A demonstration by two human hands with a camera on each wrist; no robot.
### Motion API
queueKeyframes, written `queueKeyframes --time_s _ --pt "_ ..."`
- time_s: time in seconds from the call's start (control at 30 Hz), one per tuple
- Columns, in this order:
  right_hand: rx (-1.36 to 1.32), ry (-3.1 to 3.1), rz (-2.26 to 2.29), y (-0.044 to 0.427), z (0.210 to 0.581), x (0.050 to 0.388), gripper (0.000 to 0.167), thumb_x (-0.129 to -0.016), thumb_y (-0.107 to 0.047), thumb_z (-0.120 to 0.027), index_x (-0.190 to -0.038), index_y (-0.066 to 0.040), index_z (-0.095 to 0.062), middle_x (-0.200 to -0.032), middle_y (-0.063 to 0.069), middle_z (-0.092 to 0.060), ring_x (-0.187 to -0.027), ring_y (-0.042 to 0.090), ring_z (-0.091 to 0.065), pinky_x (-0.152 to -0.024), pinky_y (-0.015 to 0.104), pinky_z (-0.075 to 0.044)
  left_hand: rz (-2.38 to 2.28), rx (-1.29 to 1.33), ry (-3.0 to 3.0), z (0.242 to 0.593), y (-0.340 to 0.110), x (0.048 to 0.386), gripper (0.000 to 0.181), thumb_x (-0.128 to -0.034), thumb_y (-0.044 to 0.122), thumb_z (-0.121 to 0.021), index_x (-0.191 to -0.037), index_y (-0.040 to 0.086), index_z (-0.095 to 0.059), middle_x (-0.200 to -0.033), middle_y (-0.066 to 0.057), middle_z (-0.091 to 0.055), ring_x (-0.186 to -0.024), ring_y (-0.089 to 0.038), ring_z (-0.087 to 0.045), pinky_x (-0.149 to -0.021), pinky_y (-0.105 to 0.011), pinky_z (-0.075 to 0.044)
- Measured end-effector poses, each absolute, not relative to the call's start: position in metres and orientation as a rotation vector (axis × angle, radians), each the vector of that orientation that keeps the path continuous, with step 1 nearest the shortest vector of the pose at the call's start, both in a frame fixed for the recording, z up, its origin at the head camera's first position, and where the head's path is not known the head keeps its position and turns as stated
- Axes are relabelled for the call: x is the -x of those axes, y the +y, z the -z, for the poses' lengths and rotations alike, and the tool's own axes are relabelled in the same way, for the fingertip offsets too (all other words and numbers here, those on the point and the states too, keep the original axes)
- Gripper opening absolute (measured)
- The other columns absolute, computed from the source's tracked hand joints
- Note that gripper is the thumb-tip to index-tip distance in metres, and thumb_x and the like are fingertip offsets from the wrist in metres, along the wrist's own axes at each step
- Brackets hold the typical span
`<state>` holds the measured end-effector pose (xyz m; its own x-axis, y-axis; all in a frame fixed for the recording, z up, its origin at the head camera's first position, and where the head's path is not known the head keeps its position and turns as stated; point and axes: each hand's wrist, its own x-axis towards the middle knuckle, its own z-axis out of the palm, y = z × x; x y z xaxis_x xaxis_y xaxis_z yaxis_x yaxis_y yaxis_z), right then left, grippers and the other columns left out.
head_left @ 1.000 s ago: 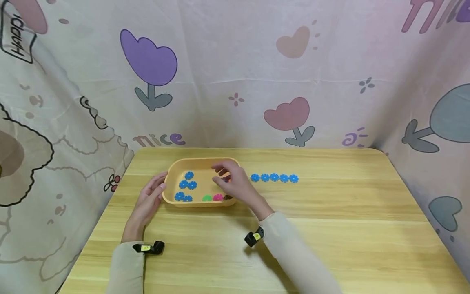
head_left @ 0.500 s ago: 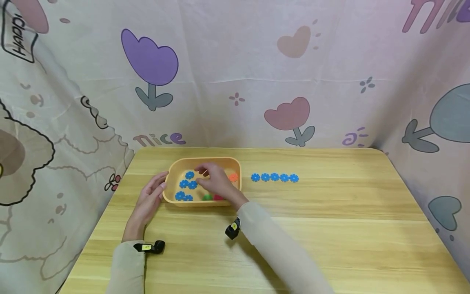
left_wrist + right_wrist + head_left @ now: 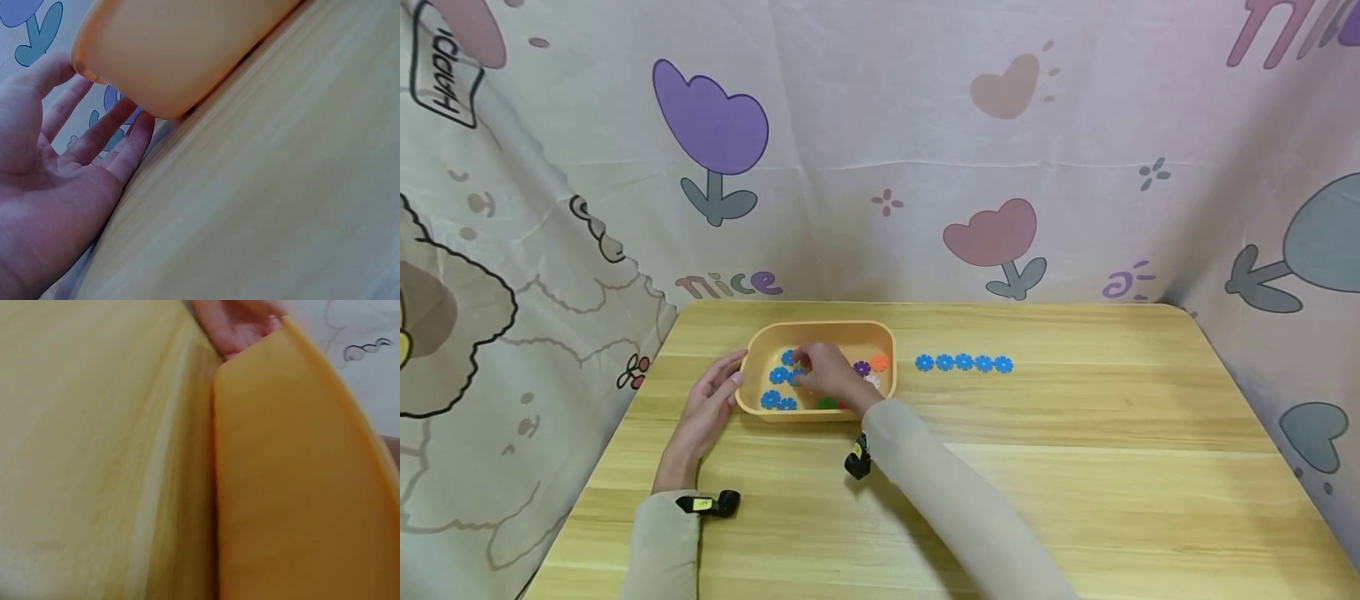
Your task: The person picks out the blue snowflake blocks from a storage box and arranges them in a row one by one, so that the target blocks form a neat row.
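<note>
A yellow-orange plastic tray point(image 3: 820, 415) stands on the table and holds flower-shaped plastic discs. My left hand point(image 3: 706, 408) rests against its left end, with fairly straight fingers on the outer wall, as the left wrist view also shows. Inside the tray my right hand point(image 3: 831, 371) is lowered over blue discs point(image 3: 771, 399) on the left side. Thumb and fingertips are parted beside a blue disc point(image 3: 788, 357); the hand partly covers another. Purple point(image 3: 861, 367), orange point(image 3: 879, 362) and white discs lie at the tray's right, with green ones partly hidden under the wrist.
To the right of the tray, a straight row of several blue discs point(image 3: 964, 362) lies on the wooden table point(image 3: 1075, 467). A printed cloth point(image 3: 850, 125) hangs behind and at both sides. Each sleeve carries a small black wrist camera point(image 3: 857, 457).
My right hand has moved left across the tray and down to the blue discs, uncovering the purple, orange and white ones. The left hand keeps its place on the tray.
</note>
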<state>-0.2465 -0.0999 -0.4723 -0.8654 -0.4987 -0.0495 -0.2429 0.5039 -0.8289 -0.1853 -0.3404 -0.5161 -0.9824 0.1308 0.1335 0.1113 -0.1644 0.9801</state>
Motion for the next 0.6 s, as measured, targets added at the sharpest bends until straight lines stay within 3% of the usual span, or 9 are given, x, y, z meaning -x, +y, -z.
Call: queueKeyframes --time_s 0.33,0.6 --pt "0.708 2.561 1.074 -0.1049 0.4798 0.2480 0.031 -0.093 -0.010 -0.077 -0.123 -0.006 -0.073 -0.111 0.002 -0.065 -0.093 0.013 -0.054 -0.093 0.021 -0.053 -2.360 -0.285 2.022 0.5163 -0.3409 0.1856 0.049 -0.1100 0.009 -0.047 -0.156 -0.002 -0.035 -0.153 -0.013 -0.041 -0.135 -0.016 -0.050 -0.104 -0.025 -0.049" --pt "0.693 2.535 1.104 -0.1030 0.4768 0.2466 0.024 -0.092 -0.007 -0.077 -0.113 -0.009 -0.067 -0.101 0.001 -0.060 -0.089 0.015 -0.054 -0.079 0.018 -0.052 -2.361 -0.260 2.020 0.5166 -0.3406 0.1850 0.049 -0.1100 0.011 -0.048 -0.156 -0.001 -0.035 -0.154 -0.013 -0.039 -0.135 -0.014 -0.049 -0.105 -0.024 -0.048"
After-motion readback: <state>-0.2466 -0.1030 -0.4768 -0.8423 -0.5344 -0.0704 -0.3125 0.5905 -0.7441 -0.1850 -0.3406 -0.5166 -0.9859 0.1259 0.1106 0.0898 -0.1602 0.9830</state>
